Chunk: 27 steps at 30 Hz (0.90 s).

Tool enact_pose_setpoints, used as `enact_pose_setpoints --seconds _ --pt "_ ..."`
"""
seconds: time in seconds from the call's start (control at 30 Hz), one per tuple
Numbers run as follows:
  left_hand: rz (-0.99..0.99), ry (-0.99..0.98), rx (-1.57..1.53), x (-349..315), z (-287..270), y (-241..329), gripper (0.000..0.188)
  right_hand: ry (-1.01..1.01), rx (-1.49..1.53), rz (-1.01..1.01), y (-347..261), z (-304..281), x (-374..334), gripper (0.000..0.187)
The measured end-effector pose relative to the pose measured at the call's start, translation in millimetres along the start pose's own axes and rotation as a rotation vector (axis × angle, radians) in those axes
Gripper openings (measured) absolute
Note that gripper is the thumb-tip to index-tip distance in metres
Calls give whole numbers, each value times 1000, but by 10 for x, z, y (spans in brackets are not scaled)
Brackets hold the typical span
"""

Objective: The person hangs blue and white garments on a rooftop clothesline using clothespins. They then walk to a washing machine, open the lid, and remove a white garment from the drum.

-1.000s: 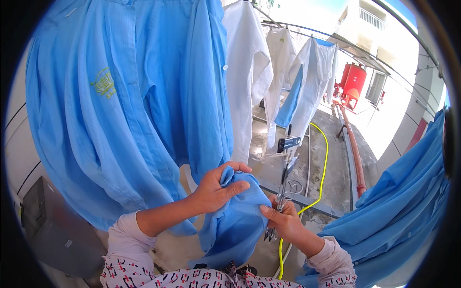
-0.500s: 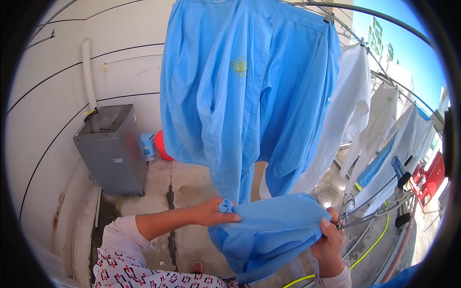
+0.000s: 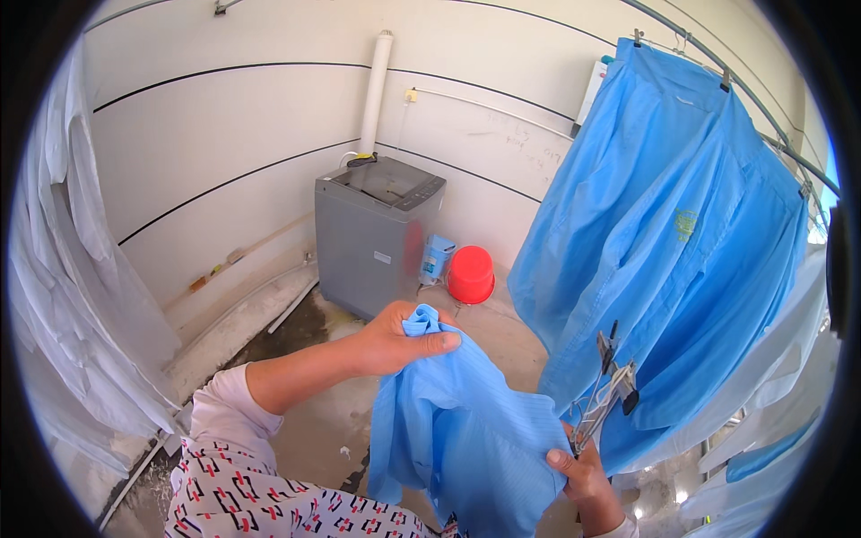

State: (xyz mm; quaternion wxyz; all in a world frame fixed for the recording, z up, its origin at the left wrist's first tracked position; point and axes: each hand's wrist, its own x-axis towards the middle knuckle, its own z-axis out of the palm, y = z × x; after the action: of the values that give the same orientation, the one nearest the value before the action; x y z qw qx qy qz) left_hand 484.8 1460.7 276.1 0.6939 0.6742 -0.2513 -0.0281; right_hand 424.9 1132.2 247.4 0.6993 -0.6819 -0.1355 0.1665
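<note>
A light blue garment (image 3: pixel 475 421) with fine stripes hangs in loose folds between my two hands. My left hand (image 3: pixel 399 339) is closed on a bunched edge of it, thumb on top. Lower down on the right, my right hand (image 3: pixel 587 475) pinches the garment's other side between thumb and fingers. Wire clip hangers (image 3: pixel 596 403) with dark clips stick up from that same hand. Just beyond them hangs a large blue garment (image 3: pixel 646 233), clipped at its top edge.
A metal rail (image 3: pixel 762 117) carries the hanging clothes on the right, with white ones behind. White cloth (image 3: pixel 81 269) hangs at the left. A grey washing machine (image 3: pixel 377 233), a blue container (image 3: pixel 436 260) and a red bucket (image 3: pixel 471 274) stand by the wall.
My view has turned left, so the washing machine sits nearer the middle and the hanging clothes farther right. The held garment has gone from stretched nearly level to drooping, its left end higher.
</note>
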Motion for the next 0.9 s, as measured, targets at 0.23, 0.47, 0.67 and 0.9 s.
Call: enact_pose_setpoints --seconds 0.23,0.47,0.67,0.9 --pt "63 169 166 -679 -868 364 26 -125 -77 -40 62 811 801 46" --pt "53 463 334 -1404 -1490 591 29 -362 -74 -206 -54 1529 1736 29" --pt "-17 774 392 -1837 -1535 729 33 -682 1 -220 -64 1812 2477 20" --pt "32 1033 523 -2121 -1178 887 30 -996 -131 -273 69 2236 3105 26"
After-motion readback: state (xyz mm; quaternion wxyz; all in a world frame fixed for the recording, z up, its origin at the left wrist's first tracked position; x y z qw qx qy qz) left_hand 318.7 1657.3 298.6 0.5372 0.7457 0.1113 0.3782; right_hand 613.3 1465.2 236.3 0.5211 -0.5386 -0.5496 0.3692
